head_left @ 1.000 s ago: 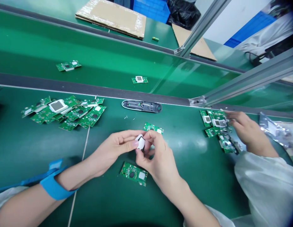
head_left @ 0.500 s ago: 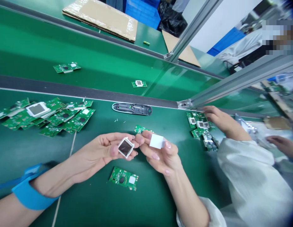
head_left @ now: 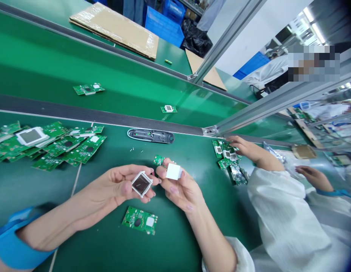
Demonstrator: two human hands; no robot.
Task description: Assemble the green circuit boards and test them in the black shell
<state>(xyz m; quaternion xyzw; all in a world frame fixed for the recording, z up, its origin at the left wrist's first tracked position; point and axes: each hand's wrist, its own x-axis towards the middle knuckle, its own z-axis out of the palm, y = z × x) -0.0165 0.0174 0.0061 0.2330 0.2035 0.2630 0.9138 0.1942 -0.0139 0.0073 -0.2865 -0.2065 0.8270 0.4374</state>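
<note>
Between the thumb and fingers of my left hand (head_left: 115, 189) is a small white-framed display module (head_left: 142, 184), its dark glass facing up. My right hand (head_left: 181, 189) pinches a flat white square piece (head_left: 173, 171), close beside the module but apart from it. Below the hands a green circuit board (head_left: 139, 221) with a black chip blob and a white square lies on the table. Another circuit board (head_left: 158, 160) is partly hidden behind my right fingers. Further back rests a dark, elongated plastic housing half (head_left: 150, 136), inner side up.
Stacked circuit boards (head_left: 62, 145) lie at left. On the belt past the dark rail (head_left: 93, 113) are two boards (head_left: 88, 88) (head_left: 169, 108). At right, a co-worker's hand (head_left: 249, 151) touches another board pile (head_left: 228, 155); a metal post (head_left: 229, 37) rises behind.
The view has shifted, moving most things leftward in the picture. Both hands keep their holds and stay close together. On the belt, the boards have moved right relative to the rail.
</note>
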